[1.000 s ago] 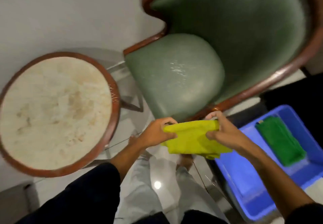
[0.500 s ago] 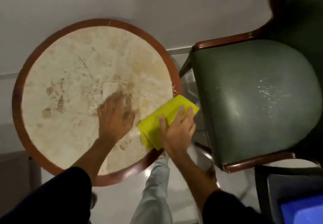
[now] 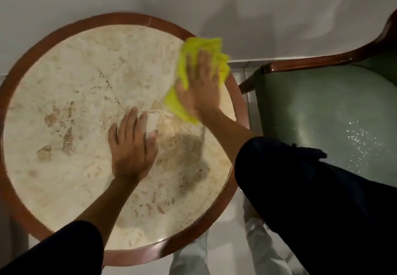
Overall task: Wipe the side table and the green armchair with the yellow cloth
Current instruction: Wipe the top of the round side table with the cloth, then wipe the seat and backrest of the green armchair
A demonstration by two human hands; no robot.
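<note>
Having slid from worktop's point(image 3: 64, 94) near rim to far rim beside green armchair point(image 3: 322, 113); right hand point(image 3: 200, 85) spread, pressing yellow cloth point(image 3: 202, 44) flat; left hand point(image 3: 131, 145) spread, bracing. Overlapping strokes, keeping even pressure.

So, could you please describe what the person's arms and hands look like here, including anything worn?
Both arms wear dark, near-black sleeves pushed up, leaving the forearms bare. The left hand and right hand are bare: no gloves, and no rings or watch visible.

Side table point(image 3: 64, 107): left hand point(image 3: 131, 148) flat at centre; cloth point(image 3: 202, 44) under right hand point(image 3: 200, 85) at far-right rim. Armchair point(image 3: 322, 107) just right of table.
</note>
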